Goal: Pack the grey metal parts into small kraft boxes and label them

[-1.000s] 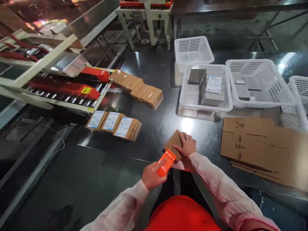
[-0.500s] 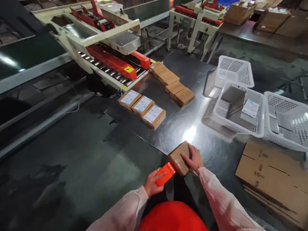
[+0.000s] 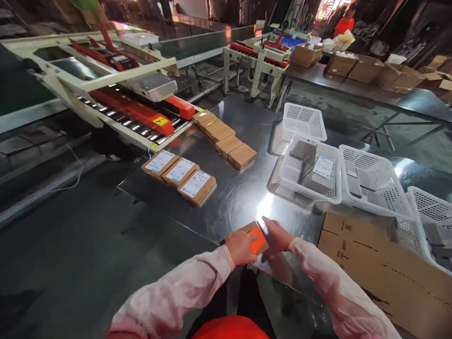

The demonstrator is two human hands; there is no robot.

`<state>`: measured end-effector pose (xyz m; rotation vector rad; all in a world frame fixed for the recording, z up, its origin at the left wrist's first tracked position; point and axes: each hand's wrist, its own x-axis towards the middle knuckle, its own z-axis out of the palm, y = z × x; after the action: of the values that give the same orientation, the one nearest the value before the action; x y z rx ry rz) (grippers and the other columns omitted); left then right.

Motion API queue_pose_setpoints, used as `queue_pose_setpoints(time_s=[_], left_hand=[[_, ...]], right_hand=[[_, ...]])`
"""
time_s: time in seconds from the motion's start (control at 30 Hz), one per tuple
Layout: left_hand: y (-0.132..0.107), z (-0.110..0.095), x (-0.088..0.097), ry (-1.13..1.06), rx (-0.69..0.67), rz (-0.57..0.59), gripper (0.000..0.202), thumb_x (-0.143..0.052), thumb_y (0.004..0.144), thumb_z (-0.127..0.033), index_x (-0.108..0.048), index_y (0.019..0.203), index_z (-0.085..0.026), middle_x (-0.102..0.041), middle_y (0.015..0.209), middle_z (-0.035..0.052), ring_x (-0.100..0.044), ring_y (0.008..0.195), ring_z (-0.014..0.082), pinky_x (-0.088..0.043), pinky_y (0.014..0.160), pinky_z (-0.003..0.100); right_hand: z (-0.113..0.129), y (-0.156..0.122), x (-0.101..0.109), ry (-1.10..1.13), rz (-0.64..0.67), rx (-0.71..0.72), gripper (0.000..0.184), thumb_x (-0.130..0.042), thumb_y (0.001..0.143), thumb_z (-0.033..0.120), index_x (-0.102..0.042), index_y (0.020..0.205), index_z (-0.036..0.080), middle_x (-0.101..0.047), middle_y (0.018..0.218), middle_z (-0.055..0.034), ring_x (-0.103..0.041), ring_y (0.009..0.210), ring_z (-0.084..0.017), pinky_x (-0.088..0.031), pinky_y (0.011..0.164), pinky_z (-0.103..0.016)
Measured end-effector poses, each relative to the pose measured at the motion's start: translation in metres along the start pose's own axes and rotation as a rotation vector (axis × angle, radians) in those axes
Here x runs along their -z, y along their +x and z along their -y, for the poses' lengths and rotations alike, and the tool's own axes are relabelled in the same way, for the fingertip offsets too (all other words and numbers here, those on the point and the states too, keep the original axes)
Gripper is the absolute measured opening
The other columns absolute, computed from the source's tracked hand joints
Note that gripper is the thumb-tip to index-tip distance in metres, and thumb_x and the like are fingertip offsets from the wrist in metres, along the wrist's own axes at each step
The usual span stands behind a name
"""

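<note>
Box (image 3: 249, 227) sits at the tabletop (image 3: 235, 200) near edge, likely for reach. Left hand (image 3: 240, 247) grips tape dispenser (image 3: 259, 241) over it; right hand (image 3: 278, 236) closure unclear.

A whitish, pink-tinged left sleeve (image 3: 176, 292) and a matching right sleeve (image 3: 328, 278), both loose and creased, narrow at the wrists. The left hand (image 3: 240, 247) and right hand (image 3: 278, 235) are bare. A bright red garment (image 3: 229, 328) covers the front, with dark legwear (image 3: 249, 289) showing.
</note>
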<state>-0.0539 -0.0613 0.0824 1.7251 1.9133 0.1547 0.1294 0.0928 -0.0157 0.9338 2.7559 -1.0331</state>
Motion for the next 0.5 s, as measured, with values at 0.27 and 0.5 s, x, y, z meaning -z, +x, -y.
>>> queue_pose_setpoints(time_s=[0.27, 0.5], left_hand=[[-0.051, 0.04, 0.014, 0.092, 0.038, 0.098, 0.055, -0.067, 0.07, -0.036, -0.068, 0.125, -0.034, -0.075, 0.089, 0.0076, -0.071, 0.083, 0.0308, -0.052, 0.071, 0.037], [-0.15, 0.145, -0.049, 0.052, 0.306, 0.105, 0.065, -0.064, 0.066, -0.021, -0.067, 0.13, -0.031, -0.074, 0.096, 0.0118, -0.07, 0.083, 0.0311, -0.054, 0.076, 0.042]], right_hand=[[0.031, 0.046, -0.015, 0.157, 0.182, 0.388, 0.109, -0.082, 0.041, 0.029, -0.046, 0.14, 0.0, -0.051, 0.139, -0.0236, -0.049, 0.127, -0.034, -0.038, 0.11, -0.04], [0.061, 0.037, -0.033, 0.161, 0.075, 0.301, 0.091, -0.074, 0.047, 0.019, -0.052, 0.135, 0.011, -0.059, 0.129, -0.0124, -0.058, 0.116, -0.026, -0.045, 0.1, -0.033]])
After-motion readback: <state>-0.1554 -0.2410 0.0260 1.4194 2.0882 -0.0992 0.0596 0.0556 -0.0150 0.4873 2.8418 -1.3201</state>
